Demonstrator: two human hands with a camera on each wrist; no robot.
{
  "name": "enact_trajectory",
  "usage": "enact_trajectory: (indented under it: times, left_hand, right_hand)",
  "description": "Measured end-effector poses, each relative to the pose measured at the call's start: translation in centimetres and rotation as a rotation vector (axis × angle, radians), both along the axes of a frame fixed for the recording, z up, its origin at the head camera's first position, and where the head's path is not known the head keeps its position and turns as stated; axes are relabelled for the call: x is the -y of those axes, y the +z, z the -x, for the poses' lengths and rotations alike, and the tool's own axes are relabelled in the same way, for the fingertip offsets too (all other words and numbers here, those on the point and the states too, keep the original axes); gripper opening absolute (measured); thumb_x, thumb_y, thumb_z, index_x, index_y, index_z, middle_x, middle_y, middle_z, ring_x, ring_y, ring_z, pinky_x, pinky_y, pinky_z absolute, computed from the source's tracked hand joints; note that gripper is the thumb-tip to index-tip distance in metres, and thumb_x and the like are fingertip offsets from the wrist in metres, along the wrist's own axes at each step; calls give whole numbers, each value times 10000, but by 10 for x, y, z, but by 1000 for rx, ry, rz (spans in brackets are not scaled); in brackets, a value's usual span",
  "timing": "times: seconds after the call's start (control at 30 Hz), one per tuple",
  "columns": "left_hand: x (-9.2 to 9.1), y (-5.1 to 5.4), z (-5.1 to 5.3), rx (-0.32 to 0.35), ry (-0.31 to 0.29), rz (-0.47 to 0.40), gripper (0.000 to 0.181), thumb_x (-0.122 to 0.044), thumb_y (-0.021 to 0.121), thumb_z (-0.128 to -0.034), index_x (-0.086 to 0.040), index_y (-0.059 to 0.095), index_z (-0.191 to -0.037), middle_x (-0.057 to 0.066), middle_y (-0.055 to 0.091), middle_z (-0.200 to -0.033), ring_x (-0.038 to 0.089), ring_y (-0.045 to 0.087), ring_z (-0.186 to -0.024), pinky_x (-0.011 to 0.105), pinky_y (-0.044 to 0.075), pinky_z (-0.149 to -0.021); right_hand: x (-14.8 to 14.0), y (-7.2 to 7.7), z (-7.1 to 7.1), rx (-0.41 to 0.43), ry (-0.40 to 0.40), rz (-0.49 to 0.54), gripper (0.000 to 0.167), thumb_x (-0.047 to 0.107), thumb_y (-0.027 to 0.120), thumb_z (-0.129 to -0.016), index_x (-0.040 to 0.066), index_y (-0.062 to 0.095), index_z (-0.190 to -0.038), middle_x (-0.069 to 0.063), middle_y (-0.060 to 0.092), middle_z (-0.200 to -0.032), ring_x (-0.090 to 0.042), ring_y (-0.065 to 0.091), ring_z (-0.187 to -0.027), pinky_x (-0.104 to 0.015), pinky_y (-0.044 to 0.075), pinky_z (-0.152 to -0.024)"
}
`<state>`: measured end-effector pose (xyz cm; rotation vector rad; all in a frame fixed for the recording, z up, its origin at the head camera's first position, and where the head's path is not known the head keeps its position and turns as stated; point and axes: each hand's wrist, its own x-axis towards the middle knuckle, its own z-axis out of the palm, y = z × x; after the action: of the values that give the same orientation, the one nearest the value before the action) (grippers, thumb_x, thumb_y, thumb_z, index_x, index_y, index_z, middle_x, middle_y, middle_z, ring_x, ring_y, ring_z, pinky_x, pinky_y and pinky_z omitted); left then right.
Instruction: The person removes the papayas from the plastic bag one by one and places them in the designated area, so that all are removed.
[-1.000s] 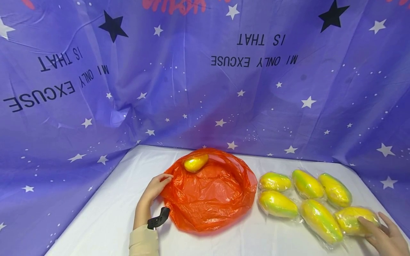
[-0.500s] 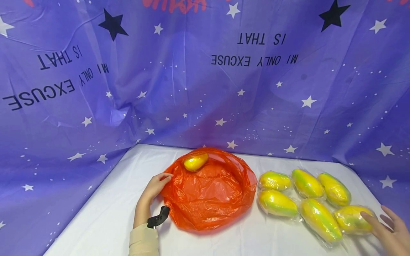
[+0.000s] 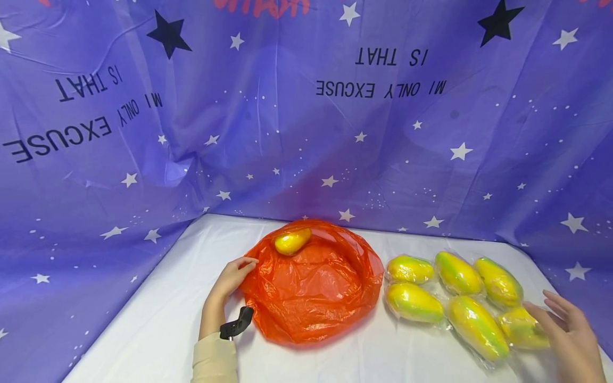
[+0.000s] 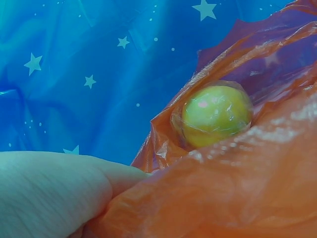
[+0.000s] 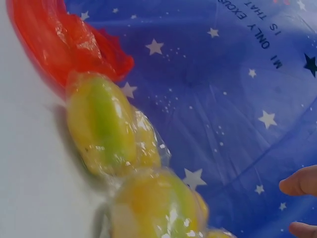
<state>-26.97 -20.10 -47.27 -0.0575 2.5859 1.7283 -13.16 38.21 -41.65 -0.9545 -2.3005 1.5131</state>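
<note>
My left hand (image 3: 232, 277) pinches the left rim of a red plastic bag (image 3: 313, 319), which lies with its mouth spread wide. Inside, near the back, sits one yellow mango (image 3: 292, 242), also visible in the left wrist view as a wrapped mango (image 4: 217, 115). On the right, several yellow-green mangoes (image 3: 478, 327) in clear wrapping lie in two rows. My right hand (image 3: 567, 335) is beside the front right mango (image 3: 519, 328), fingers apart and holding nothing; it hides part of that fruit. The right wrist view catches only two fingertips (image 5: 301, 181) at its right edge.
A white cloth covers the table (image 3: 158, 335). Behind it and along the sides hangs a purple curtain (image 3: 306, 133) with stars and lettering. A black wrist strap (image 3: 237, 323) is on my left wrist, close to the bag's edge.
My right hand has shifted left and slightly up, from the right end of the front right mango to partly over it. The left hand, bag and mangoes stay put.
</note>
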Motion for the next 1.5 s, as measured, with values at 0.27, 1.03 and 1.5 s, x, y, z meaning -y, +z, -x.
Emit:
enact_trajectory:
  times: [0.27,1.03,1.5]
  left_hand:
    - [1,1,2,3,2,30,278,-133,526,-978,45,632,-1164,232,572,-1241,361,506,-1141,484,393,-970]
    - [-1,1,0,4,13,0,271,-129,534,-979,46,632,-1162,213,582,-1235,331,515,-1122,454,394,-958]
    - [0,-2,1,15,29,22,276,-163,541,-983,24,641,-1161,205,580,-1231,327,530,-1094,472,414,-951]
  right_hand:
    - [21,2,9,-68,112,26,755,449,577,-942,221,190,-1550,-68,261,-1534,16,481,-997,-89,429,-683]
    - [87,2,37,-433,554,196,402,110,603,-959,146,472,-1338,85,507,-1210,34,560,-996,-190,507,-776]
    - [138,6,58,-430,702,291,453,134,622,-947,65,448,-1360,-202,426,-1345,-160,593,-1058,-318,531,-816]
